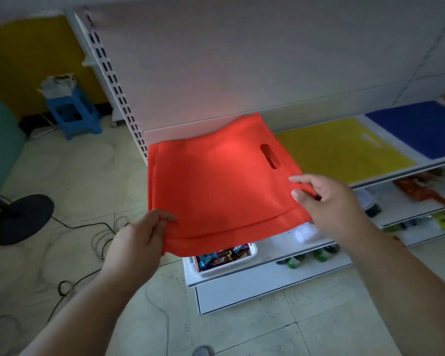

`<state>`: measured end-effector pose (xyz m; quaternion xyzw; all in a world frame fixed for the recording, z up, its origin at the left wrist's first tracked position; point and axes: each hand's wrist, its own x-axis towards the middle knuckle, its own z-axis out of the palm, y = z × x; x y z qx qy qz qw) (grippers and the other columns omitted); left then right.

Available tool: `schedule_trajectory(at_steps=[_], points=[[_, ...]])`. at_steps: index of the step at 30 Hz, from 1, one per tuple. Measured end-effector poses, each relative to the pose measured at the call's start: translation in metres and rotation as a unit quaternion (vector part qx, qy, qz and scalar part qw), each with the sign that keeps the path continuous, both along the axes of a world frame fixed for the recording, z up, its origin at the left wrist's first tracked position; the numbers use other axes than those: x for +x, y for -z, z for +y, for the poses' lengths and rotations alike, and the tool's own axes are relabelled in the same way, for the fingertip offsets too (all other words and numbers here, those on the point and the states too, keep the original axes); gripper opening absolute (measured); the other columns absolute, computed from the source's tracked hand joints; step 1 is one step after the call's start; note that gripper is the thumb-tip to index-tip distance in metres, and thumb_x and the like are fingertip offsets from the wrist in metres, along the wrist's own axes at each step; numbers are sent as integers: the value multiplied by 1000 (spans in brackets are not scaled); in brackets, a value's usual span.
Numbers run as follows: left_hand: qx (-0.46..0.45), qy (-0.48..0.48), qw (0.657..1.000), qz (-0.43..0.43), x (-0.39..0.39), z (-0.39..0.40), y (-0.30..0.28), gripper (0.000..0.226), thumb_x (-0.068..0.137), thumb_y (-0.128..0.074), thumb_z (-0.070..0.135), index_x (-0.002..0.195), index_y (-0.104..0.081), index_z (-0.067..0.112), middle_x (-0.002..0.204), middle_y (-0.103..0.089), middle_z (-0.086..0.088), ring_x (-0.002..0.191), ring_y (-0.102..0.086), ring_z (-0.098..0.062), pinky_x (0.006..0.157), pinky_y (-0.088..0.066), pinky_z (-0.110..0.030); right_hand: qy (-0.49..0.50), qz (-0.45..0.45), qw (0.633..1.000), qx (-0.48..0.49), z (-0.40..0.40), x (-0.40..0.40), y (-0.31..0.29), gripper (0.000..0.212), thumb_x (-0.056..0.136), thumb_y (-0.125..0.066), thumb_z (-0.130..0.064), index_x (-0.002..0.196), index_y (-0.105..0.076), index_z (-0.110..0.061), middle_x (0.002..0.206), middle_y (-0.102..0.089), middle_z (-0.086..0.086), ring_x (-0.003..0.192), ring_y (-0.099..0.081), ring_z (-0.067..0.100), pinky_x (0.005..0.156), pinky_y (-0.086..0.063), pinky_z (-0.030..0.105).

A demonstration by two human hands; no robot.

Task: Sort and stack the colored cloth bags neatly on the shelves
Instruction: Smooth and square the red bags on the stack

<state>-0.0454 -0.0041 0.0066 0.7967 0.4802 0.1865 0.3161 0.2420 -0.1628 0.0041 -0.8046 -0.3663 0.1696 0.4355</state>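
1. The step in hand looks like laying the red bags [216, 186] on the shelf [385, 176] at the centre of the frame; their far part lies on it, the near edge overhangs.
2. Next, I judge, push them back and square them beside the yellow bag [344, 150].
3. The left hand [141, 237], lower left of centre, pinches the near-left corner.
4. The right hand [326, 201], right of centre, pinches the right edge, forefinger straight.
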Motion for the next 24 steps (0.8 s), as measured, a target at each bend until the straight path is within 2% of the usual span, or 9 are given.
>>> schedule_trajectory(at_steps=[2, 3, 5, 8, 10, 14, 17, 21, 24], points=[[16, 4, 999, -30, 32, -34, -4, 34, 98, -51, 17, 90, -61, 49, 57, -61, 5, 56, -58, -1, 43, -39, -15, 14, -41, 999, 11, -41, 26, -11, 28, 92, -65, -26, 117, -66, -39, 109, -66, -21, 101, -58, -10, 91, -46, 16], [23, 10, 999, -42, 51, -51, -6, 34, 97, -52, 18, 92, -61, 50, 61, -63, 6, 58, -59, -2, 45, -42, -18, 23, -59, 998, 20, -65, 41, -17, 30, 93, -64, -27, 119, -65, -39, 107, -64, -23, 100, -54, -18, 87, -40, 3], [47, 29, 996, -70, 95, -84, -10, 30, 97, -53, 22, 94, -64, 50, 70, -66, 11, 60, -59, -4, 54, -48, -31, 54, -96, 993, 36, -111, 77, -27, 31, 94, -62, -28, 122, -63, -40, 107, -61, -26, 98, -49, -25, 80, -32, -5], [78, 83, 989, -98, 170, -122, -15, 28, 95, -52, 30, 110, -61, 51, 81, -69, 14, 70, -61, -6, 66, -50, -30, 118, -127, 983, 51, -178, 135, -31, 31, 94, -61, -28, 125, -63, -36, 116, -62, -22, 109, -55, -7, 90, -37, 9], [77, 117, 983, -119, 221, -143, -21, 34, 97, -56, 22, 105, -63, 54, 83, -69, 19, 75, -62, -6, 66, -48, -21, 159, -134, 976, 65, -216, 171, -31, 31, 94, -61, -29, 125, -63, -36, 118, -64, -19, 112, -58, 1, 94, -43, 20], [55, 180, 972, -142, 314, -179, -30, 42, 96, -56, 17, 103, -60, 58, 91, -66, 32, 85, -61, 7, 64, -44, -7, 226, -153, 959, 71, -276, 239, -31, 32, 94, -61, -28, 125, -63, -35, 113, -62, -24, 104, -56, -6, 83, -38, 4], [43, 223, 962, -150, 387, -195, -30, 40, 96, -56, 18, 104, -60, 57, 95, -61, 33, 83, -60, 8, 62, -45, -9, 269, -158, 948, 65, -307, 293, -29, 32, 94, -60, -27, 125, -64, -33, 111, -61, -23, 103, -57, -2, 84, -40, 15], [31, 278, 946, -166, 496, -211, -25, 39, 97, -53, 20, 102, -58, 59, 98, -62, 30, 84, -61, 6, 63, -44, -10, 324, -177, 928, 51, -343, 366, -24, 32, 94, -61, -25, 126, -64, -28, 115, -60, -20, 106, -54, -5, 86, -35, 3], [10, 327, 931, -160, 574, -231, -28, 36, 99, -50, 21, 103, -58, 56, 88, -64, 24, 76, -62, -5, 57, -46, -17, 370, -179, 911, 31, -375, 414, -31, 32, 94, -61, -24, 125, -65, -27, 121, -65, -13, 104, -53, -7, 91, -38, 11]])
